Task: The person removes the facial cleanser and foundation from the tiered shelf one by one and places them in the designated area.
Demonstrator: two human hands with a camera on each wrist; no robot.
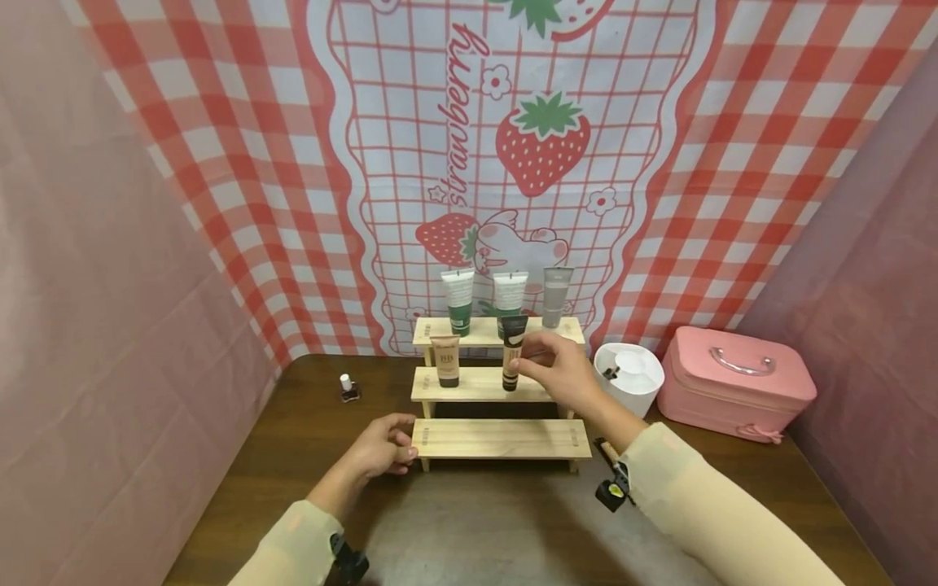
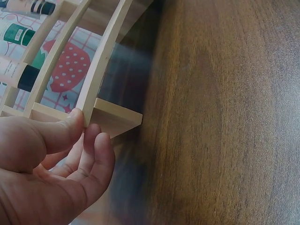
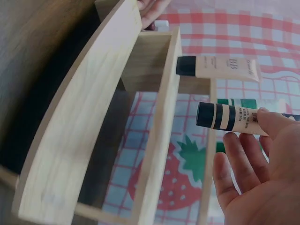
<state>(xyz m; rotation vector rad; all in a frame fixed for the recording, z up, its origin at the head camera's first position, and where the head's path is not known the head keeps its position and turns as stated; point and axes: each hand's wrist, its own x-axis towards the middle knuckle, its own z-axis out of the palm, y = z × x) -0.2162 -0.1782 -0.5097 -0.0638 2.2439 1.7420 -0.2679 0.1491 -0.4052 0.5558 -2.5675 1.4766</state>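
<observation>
I can pass over the bottom shelf (image 1: 501,439). A beige tube (image 1: 446,361) blocks middle left; three tubes (image 1: 556,299) stand behind.

The three-tier stand (image 1: 501,438) is smooth, matt wood; beneath it, the tabletop (image 2: 225,117) shows faintly glossy wood grain; behind it, strawberry-print cloth (image 1: 538,150).

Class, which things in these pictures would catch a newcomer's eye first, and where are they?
Probably the strawberry-print cloth hanging behind the three-tier wooden rack. Next comes the black-and-beige tube that the right hand holds above the middle tier, while the left hand pinches the left end of the bottom tier. A pink case stands to the right of the rack.
</observation>
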